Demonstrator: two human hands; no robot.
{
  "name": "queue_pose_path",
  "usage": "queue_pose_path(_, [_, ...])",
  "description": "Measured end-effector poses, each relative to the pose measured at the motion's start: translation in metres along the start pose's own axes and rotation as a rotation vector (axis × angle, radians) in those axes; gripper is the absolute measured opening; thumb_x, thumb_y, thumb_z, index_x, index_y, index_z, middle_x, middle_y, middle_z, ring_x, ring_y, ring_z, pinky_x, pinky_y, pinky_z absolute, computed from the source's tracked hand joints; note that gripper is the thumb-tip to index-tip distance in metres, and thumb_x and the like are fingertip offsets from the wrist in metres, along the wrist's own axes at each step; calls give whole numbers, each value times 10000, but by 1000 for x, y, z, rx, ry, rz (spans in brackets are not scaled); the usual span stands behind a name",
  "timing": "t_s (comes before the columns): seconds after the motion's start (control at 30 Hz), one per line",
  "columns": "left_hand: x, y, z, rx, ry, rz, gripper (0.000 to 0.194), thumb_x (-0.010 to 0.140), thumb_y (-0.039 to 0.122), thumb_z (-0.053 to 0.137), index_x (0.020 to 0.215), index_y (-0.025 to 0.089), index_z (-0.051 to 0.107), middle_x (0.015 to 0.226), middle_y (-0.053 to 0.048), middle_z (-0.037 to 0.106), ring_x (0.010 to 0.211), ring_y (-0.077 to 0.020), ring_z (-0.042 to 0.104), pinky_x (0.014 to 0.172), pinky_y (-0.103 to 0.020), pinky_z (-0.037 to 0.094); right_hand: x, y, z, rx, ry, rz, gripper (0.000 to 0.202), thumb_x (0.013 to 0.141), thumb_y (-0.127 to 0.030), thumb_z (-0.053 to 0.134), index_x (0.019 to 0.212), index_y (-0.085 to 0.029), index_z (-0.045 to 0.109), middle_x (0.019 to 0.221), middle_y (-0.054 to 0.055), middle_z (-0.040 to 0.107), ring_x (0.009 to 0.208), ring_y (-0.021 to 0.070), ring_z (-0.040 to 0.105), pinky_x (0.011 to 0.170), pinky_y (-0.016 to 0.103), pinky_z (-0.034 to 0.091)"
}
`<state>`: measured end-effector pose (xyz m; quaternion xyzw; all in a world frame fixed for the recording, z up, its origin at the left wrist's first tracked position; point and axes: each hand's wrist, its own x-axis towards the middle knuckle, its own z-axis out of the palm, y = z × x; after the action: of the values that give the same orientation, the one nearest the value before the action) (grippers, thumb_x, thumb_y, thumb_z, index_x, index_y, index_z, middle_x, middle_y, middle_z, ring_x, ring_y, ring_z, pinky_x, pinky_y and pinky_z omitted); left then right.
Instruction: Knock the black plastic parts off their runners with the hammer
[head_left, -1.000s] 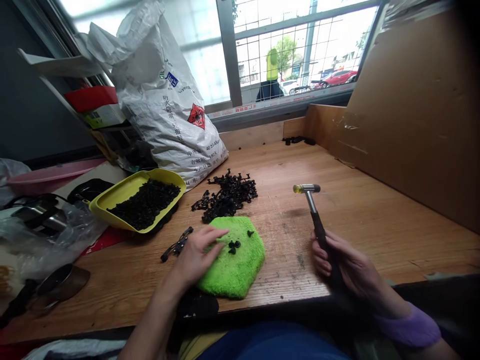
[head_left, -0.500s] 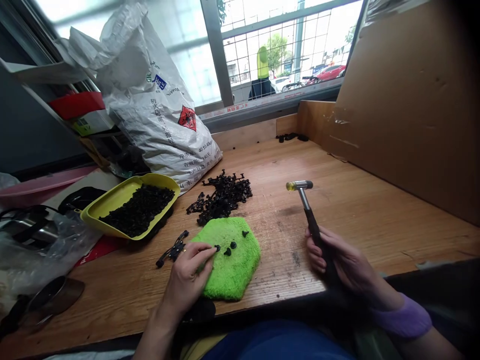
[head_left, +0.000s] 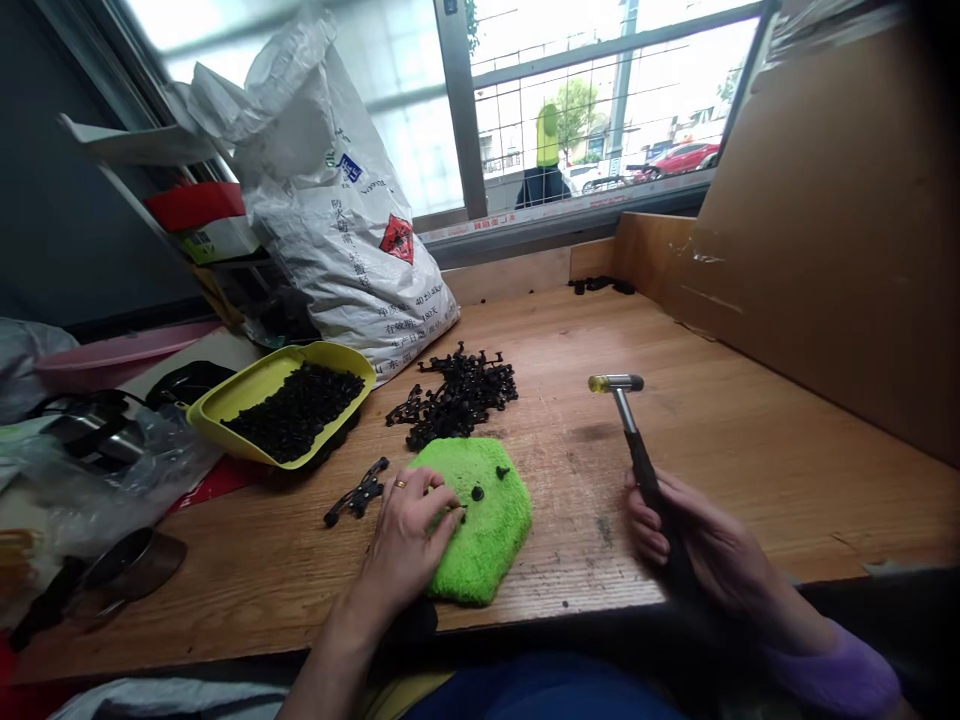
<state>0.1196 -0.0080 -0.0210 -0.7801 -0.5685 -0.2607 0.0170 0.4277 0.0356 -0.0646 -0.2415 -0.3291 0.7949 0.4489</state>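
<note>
My right hand (head_left: 697, 540) is wrapped round the dark handle of a small two-faced hammer (head_left: 619, 384), whose head has one yellow and one dark face and is raised above the table. My left hand (head_left: 412, 530) rests over a green fuzzy cloth pad (head_left: 487, 560), thumb and fingers pinched on a small black part that is mostly hidden by the fingertips. Two more of these parts, a round one (head_left: 478, 493) and a pointed one (head_left: 502, 472), lie on the pad. A black branched piece (head_left: 358, 494) lies left of that hand.
Behind the pad is a heap of black branched pieces (head_left: 465, 395). A yellow tray (head_left: 247, 400) of small black parts stands left, near a white sack (head_left: 352, 230). A metal cup (head_left: 135, 565) sits at the front left; a cardboard sheet (head_left: 840, 250) leans right.
My left hand has moved right over the pad, from one small black part to another beside it, and now covers that spot. The hammer stays raised. The whole view has shifted slightly.
</note>
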Motion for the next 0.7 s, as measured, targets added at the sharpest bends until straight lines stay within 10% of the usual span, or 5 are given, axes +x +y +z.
queue_pose_path(0.2, [-17, 1, -3, -155, 11, -186, 90, 798, 213, 522, 728, 191, 573, 796, -34, 556, 827, -184, 517, 785, -315, 400, -3, 0, 0, 4, 70, 14, 169, 865, -350, 457, 872, -203, 541, 656, 12, 371, 511, 112, 352, 444, 251, 292])
queue_pose_path(0.43, [-34, -79, -28, 209, 319, -451, 225, 791, 299, 480, 918, 163, 605, 945, -106, 600, 909, -251, 546, 819, -355, 416, 1, 4, 7, -102, 71, 13, 180, 877, -396, 461, 861, -219, 490, 622, -14, 370, 461, 94, 351, 417, 235, 273])
queue_pose_path(0.6, [-37, -108, -32, 215, -8, -473, 290, 769, 321, 475, 932, 163, 656, 951, -107, 646, 904, -261, 569, 826, -362, 407, 3, 8, 13, -525, 68, 21, 276, 889, -474, 424, 838, -207, 475, 559, -41, 396, 384, 86, 337, 357, 199, 260])
queue_pose_path(0.7, [-40, -107, -27, 100, -30, -590, 244, 743, 342, 514, 866, 192, 662, 886, -71, 680, 843, -243, 595, 738, -321, 419, -1, 6, 20, -1016, 88, -91, 336, 879, -489, 433, 1040, -219, 554, 814, 50, 599, 666, 188, 563, 543, 270, 459])
